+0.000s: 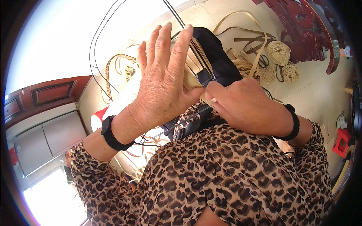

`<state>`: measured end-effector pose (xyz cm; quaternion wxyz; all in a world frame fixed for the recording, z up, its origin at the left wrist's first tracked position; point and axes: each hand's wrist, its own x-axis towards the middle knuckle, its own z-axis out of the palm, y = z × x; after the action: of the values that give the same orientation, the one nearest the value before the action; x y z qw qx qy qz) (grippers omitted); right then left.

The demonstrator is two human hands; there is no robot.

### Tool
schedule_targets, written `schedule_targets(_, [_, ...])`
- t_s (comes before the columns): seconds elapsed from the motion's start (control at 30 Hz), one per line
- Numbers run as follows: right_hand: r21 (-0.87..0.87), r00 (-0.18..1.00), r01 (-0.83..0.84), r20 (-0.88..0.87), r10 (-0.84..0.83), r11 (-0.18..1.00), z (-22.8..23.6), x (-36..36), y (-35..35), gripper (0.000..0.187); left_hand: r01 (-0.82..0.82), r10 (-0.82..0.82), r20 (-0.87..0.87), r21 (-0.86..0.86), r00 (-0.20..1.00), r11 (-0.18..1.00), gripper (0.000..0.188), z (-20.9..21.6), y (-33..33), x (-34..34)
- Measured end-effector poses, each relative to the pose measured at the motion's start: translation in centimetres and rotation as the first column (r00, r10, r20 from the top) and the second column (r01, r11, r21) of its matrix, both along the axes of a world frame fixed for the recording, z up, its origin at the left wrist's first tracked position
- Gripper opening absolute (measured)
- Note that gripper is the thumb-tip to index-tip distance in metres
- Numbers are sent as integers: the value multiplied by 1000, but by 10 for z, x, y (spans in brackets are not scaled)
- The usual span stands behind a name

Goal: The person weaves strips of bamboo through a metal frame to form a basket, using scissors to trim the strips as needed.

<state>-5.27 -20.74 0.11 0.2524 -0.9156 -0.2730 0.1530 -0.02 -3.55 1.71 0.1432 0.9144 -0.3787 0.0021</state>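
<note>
My left hand (160, 81) is raised flat over a black metal wire frame (173, 12), its fingers stretched out and spread. Its thumb points toward my right hand and seems to touch the pale tan strips (191, 81) wrapped side by side around part of the frame. Closed in a pinch at the edge of these strips, my right hand (245, 107) grips a flat tan strip, of which only a short end shows. The frame rests over my lap, and dark cloth (217, 49) lies beneath it. My left hand hides part of the wrapped strips.
On the tiled floor at the far right lie balls of tan cord (279, 52), loose strips (260, 20) and black-handled scissors (263, 61). A carved dark red piece of furniture (301, 34) stands beyond. At the right is a red plastic stool (341, 142); grey cabinets (49, 137) stand left.
</note>
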Motion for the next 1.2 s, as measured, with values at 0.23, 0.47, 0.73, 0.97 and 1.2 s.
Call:
schedule_targets(0.23, [290, 996, -55, 79, 33, 955, -13, 3, -8, 15, -4, 2, 30, 60, 1000, 998, 95, 8, 9, 0])
schedule_targets(0.47, [374, 992, -84, 124, 40, 924, -17, 5, -1, 16, -34, 33, 32, 37, 999, 999, 84, 15, 11, -9])
schedule_targets(0.73, [371, 991, 26, 111, -72, 928, -11, 1, 0, 27, -22, 21, 26, 52, 999, 998, 68, 15, 16, -10])
schedule_targets(0.97, [462, 923, 11, 337, -187, 887, -24, -2, 8, 12, -57, 51, 82, 75, 995, 996, 70, 14, 11, -11])
schedule_targets(1.2, [494, 978, 16, 173, -117, 869, -22, 2, 6, 13, -47, 39, 68, 108, 997, 993, 72, 9, 9, -13])
